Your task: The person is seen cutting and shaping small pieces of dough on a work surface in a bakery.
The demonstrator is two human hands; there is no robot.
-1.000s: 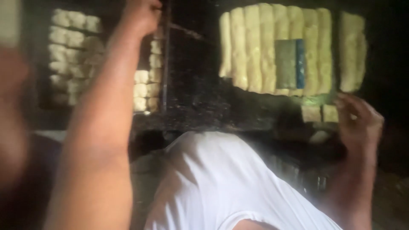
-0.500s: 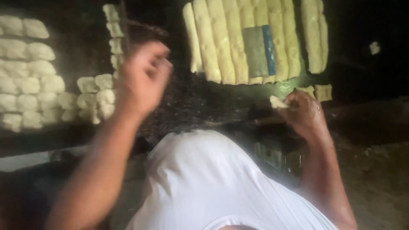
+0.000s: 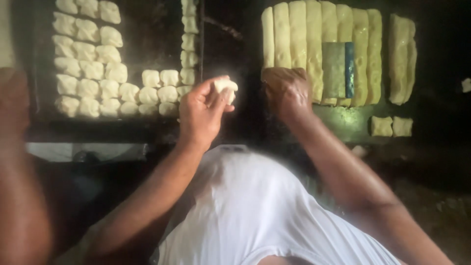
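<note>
Left hand: the left hand (image 3: 203, 115) is raised in front of the white shirt (image 3: 255, 211), fingers curled and pinched on a small dough piece (image 3: 224, 88) held at the fingertips.
Right hand: the right hand (image 3: 287, 93) is a loose fist, back of the hand up, just beside the left; whether it holds anything I cannot tell.
Dough piece: pale, rounded, above the dark gap between tray and board, clear of both.
Handling: judged soft, light and a bit tacky; it dents easily, so a gentle fingertip hold round its sides suits it best, not a squeeze.
Left of the hands: a dark baking tray (image 3: 152, 39) carries rows of shaped dough pieces (image 3: 88, 68), packed touching.
Right of the hands: long dough strips (image 3: 299, 44) lie side by side on a dark work surface (image 3: 343, 125), a flat scraper (image 3: 337, 68) resting on them.
Farther right: two small cut squares (image 3: 391, 126) sit apart from the strips.
Left edge: a blurred forearm (image 3: 19, 176), whose I cannot tell.
</note>
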